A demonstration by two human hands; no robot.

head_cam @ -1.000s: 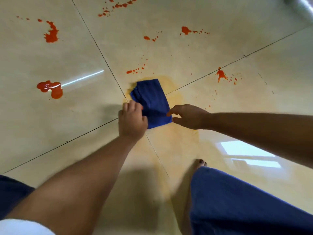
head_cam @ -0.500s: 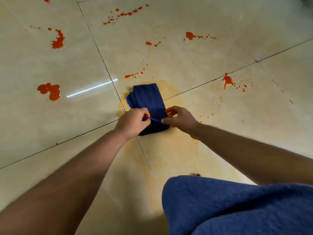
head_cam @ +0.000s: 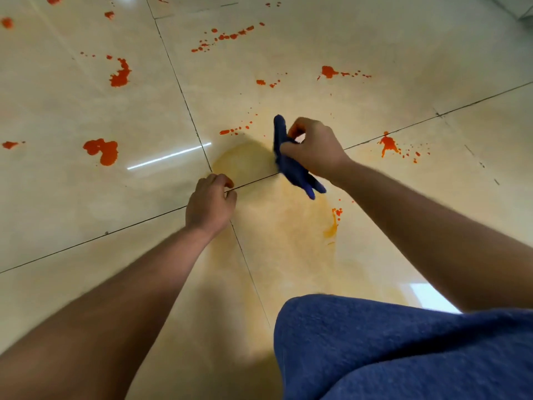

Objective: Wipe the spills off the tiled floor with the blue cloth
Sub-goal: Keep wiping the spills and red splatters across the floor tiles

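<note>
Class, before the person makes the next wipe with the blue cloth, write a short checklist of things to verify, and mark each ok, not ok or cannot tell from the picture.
1. Cloth held firmly: the right hand grips the blue cloth. Ok.
2. Cloth flat on the tiled floor for wiping: it is bunched, one end sticking up, one end hanging down. Not ok.
3. Left hand off the cloth and out of the wiping path: it holds nothing, near the tile joint. Ok.
4. Spills remaining: red splatters just beyond the cloth, a larger red puddle to the left. Not ok.
5. Wiped patch clean: an orange smear remains. Not ok.
6. Clean side of cloth facing down: cannot tell.
</note>
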